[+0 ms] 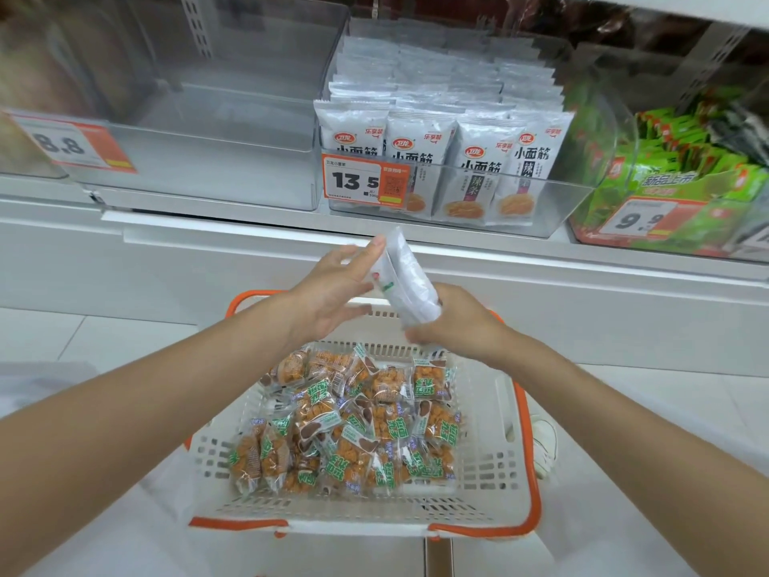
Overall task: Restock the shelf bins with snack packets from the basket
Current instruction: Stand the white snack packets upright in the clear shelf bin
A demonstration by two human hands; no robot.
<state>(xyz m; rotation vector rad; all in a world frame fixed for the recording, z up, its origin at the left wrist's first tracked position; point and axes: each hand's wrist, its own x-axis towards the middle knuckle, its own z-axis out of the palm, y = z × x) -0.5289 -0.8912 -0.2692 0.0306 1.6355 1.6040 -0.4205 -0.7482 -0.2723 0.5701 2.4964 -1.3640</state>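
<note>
At frame centre, the right hand (460, 326) grips a white packet (405, 281); the left hand (333, 291), fingers straight, touches it.

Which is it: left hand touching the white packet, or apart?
Touching. The head view shows fingers of the left hand against the white packet; the right hand grips its lower end.

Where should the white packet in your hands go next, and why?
Probably lift the white plastic packet, gripped by the right hand and touched by the left hand, up into the clear plastic middle bin, since that bin already holds similar-looking white packets.
</note>
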